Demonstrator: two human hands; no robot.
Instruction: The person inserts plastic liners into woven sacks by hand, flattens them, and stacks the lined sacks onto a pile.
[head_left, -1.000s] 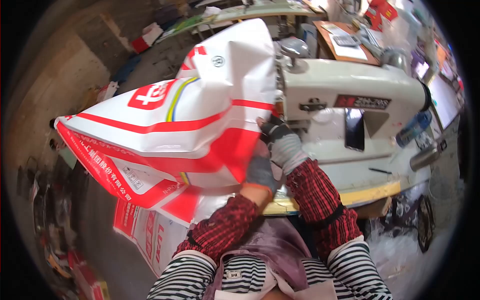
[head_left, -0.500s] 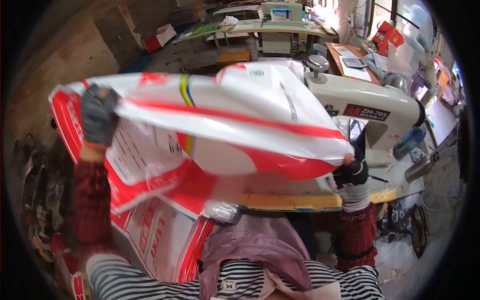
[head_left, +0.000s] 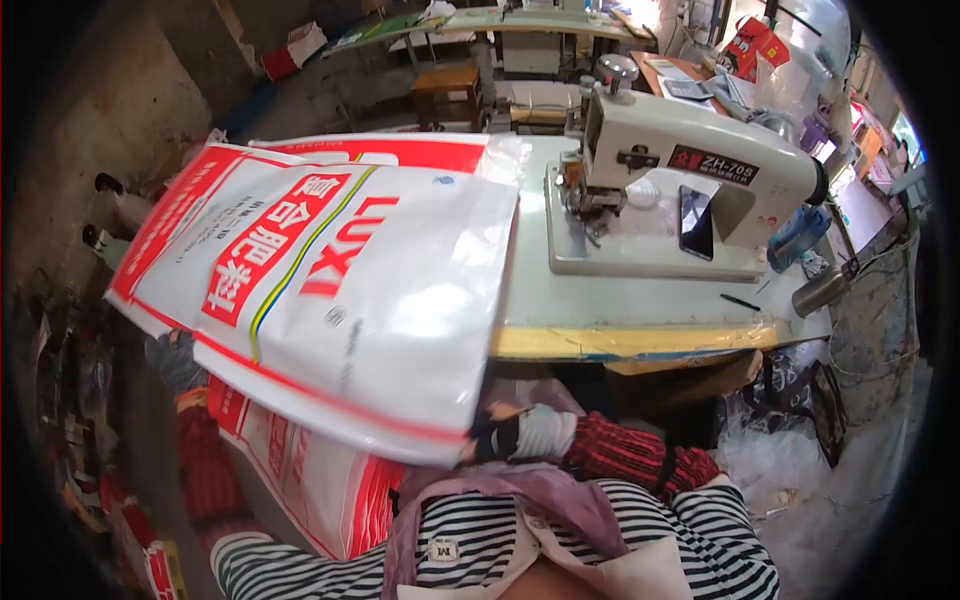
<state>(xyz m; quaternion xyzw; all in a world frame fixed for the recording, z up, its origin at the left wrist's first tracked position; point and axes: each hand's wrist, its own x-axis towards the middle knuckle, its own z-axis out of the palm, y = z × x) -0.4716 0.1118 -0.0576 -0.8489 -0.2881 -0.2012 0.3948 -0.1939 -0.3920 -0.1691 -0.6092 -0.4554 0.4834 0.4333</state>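
Observation:
A large white and red printed sack (head_left: 400, 290) is spread flat over the left part of the sewing table (head_left: 540, 310), overhanging its front edge. At the sack's lower left edge is my left hand (head_left: 178, 362), in a dark glove, blurred and partly covered by the sack. My right hand (head_left: 500, 430), in a black and grey glove, grips the sack's near right corner. A pile of similar folded sacks (head_left: 300, 475) lies beneath it, near my body. To the right stands a white sewing machine (head_left: 700, 150), not touched by either hand.
On the machine's base lies a black phone (head_left: 696, 222). A pen (head_left: 740, 302), a metal flask (head_left: 822, 290) and a blue bottle (head_left: 798, 238) sit to the right. Behind are a wooden stool (head_left: 446, 92) and another table (head_left: 540, 20). A plastic bag (head_left: 770, 455) hangs at the lower right.
The sack, earlier raised and stretched between both hands, has come down flat with its printed face up. My right hand has moved left and towards my body; my left hand has moved down.

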